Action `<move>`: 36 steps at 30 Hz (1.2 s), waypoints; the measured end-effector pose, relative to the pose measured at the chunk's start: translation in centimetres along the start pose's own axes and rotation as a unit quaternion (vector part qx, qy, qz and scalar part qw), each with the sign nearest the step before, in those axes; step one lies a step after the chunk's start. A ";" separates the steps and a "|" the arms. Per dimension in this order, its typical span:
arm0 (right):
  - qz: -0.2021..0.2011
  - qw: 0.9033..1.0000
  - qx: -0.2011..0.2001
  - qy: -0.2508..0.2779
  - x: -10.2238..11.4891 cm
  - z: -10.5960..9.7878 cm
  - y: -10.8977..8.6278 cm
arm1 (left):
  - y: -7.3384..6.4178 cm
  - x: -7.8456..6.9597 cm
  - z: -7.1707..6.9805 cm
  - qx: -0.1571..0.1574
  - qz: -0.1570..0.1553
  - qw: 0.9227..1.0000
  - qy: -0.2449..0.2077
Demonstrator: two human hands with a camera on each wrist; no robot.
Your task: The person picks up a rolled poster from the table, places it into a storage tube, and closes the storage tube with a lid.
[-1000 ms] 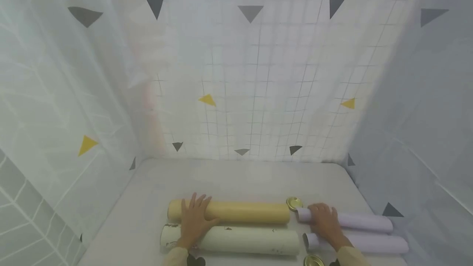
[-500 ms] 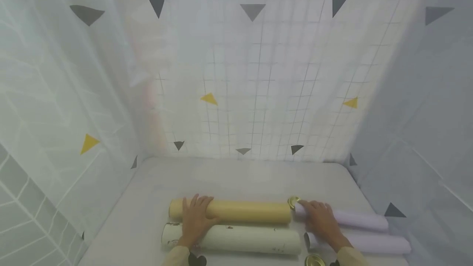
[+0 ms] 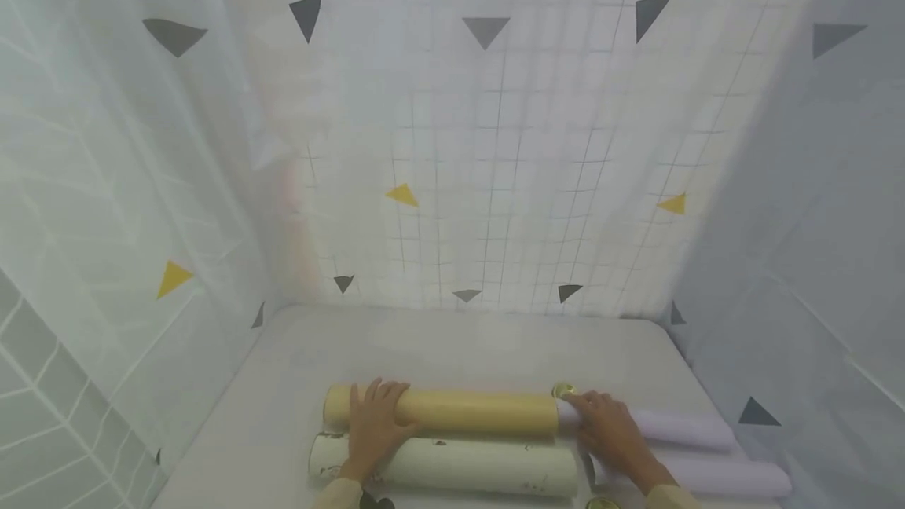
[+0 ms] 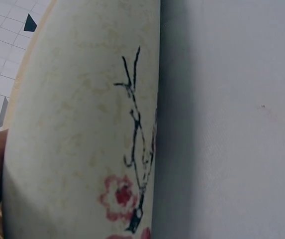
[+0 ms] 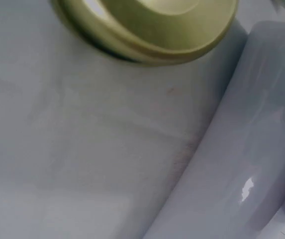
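Observation:
My left hand [image 3: 377,426] lies across the left part of a yellow tube [image 3: 481,412] in the head view, fingers over its top and thumb spread, holding it. A pale lavender roll [image 3: 682,429] is in the grip of my right hand [image 3: 613,432], in line with the yellow tube. The roll's left end meets the tube's right end. Under my left forearm runs a cream tube [image 3: 488,466], whose branch and pink flower print shows large in the left wrist view. Below the right hand lies a second lavender roll [image 3: 714,477], partly covered by the wrist.
One gold round lid [image 3: 563,390] lies behind the junction of tube and roll. Another gold lid [image 3: 602,503] sits at the bottom frame edge. Everything rests on a white tabletop [image 3: 452,344], with patterned sheets [image 3: 452,140] hanging behind and at both sides.
My right hand has shifted left along the lavender roll, then moved the roll left until the gap to the yellow tube closed. The left hand stays in place on the yellow tube.

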State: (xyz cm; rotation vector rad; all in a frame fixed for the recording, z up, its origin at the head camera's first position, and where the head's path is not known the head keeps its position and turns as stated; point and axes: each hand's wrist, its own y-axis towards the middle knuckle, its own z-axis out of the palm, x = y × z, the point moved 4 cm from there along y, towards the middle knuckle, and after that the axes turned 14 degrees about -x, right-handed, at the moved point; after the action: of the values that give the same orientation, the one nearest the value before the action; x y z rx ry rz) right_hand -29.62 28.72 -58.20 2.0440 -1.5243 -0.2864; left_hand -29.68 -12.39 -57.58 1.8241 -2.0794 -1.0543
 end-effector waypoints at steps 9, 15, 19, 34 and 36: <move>-0.007 1.000 0.003 0.004 0.4 0.0 -0.3 | -0.2 -0.1 -0.1 0.004 -0.003 1.000 0.013; -0.019 1.000 -0.002 -0.002 0.6 -0.2 -0.2 | -0.3 -0.1 0.1 0.014 -0.005 1.000 0.020; -0.040 0.999 -0.013 -0.006 0.6 -0.2 -0.3 | -0.2 -0.2 0.1 0.011 -0.007 1.000 0.019; -0.089 0.996 -0.020 0.019 0.7 0.3 -0.5 | -0.3 0.0 0.5 -0.016 -0.006 1.000 0.007; -0.079 0.997 -0.001 0.019 0.9 0.3 -0.4 | -0.2 -0.1 0.3 -0.009 -0.010 1.000 0.004</move>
State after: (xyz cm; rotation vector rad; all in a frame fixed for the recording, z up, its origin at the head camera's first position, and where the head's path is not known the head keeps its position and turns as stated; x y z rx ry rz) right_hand -29.16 27.86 -58.56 2.1598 -1.3408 -0.3092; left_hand -29.64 -12.21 -57.94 1.8405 -2.0448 -1.0648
